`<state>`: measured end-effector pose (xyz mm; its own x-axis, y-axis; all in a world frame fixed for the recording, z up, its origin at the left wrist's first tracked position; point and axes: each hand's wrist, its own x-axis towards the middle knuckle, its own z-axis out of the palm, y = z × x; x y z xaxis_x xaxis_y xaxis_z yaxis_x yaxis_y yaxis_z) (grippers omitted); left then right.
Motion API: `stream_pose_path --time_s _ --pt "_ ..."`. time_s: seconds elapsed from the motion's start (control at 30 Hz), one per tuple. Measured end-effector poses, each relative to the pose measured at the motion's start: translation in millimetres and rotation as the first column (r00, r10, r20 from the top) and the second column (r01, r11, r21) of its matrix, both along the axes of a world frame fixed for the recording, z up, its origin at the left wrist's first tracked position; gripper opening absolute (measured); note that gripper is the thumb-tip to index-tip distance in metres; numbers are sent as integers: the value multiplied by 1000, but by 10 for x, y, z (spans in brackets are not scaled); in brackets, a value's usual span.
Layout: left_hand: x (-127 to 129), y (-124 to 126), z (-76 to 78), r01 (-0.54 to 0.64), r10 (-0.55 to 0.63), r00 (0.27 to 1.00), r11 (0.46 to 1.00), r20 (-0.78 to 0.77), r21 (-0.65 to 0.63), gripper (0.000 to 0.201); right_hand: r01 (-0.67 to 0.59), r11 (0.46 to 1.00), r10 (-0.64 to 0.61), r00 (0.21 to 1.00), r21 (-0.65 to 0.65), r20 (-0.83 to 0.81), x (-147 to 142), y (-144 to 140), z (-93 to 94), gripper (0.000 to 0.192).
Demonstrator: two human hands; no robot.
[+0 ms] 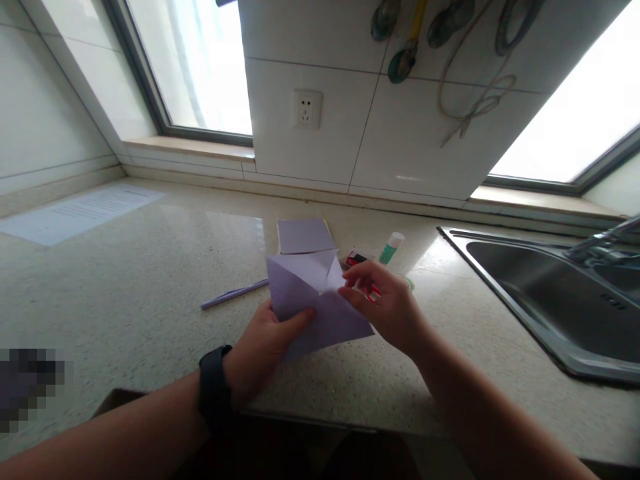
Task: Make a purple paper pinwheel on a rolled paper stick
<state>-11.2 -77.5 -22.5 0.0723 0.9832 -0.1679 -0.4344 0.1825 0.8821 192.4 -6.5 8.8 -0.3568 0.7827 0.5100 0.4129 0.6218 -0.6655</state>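
Observation:
A light purple paper envelope is held above the counter, its top flaps standing partly up around an opening. My left hand grips it from the lower left, the thumb lying flat across the front and the other fingers behind. At the upper right edge, my right hand has its thumb and curled forefinger against the paper. Behind the envelope lies a stack of purple paper squares. A purple pen rests to the left. Something red shows behind my right fingers, mostly hidden.
A glue stick and a small black, red and white box are beyond my right hand. The steel sink is set into the counter at right. A printed sheet lies far left. A wall socket is behind.

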Motion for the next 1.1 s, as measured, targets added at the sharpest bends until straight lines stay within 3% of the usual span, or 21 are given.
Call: stream_pose_path --time_s 0.1,0.27,0.5,0.63,0.83,1.1 --pt "-1 -12 -4 -7 7 1000 1000 16 -9 43 33 996 -34 999 -83 -14 74 67 -38 19" --pt "0 -20 8 -13 13 1000 1000 20 3 45 -13 960 -24 991 -279 -130 181 253 -148 24" --pt "3 -34 46 -4 4 1000 1000 30 5 44 89 987 -69 986 -137 149 360 429 -198 16" --pt "9 -39 45 -12 13 1000 1000 29 -4 48 52 995 -26 964 -90 266 382 413 -127 8" --pt "19 -41 47 -6 6 1000 1000 28 15 47 -34 997 53 936 -62 349 391 426 -125 9" --pt "8 -41 20 -3 3 999 1000 39 1 47 -49 994 80 940 -100 332 393 416 -111 11"
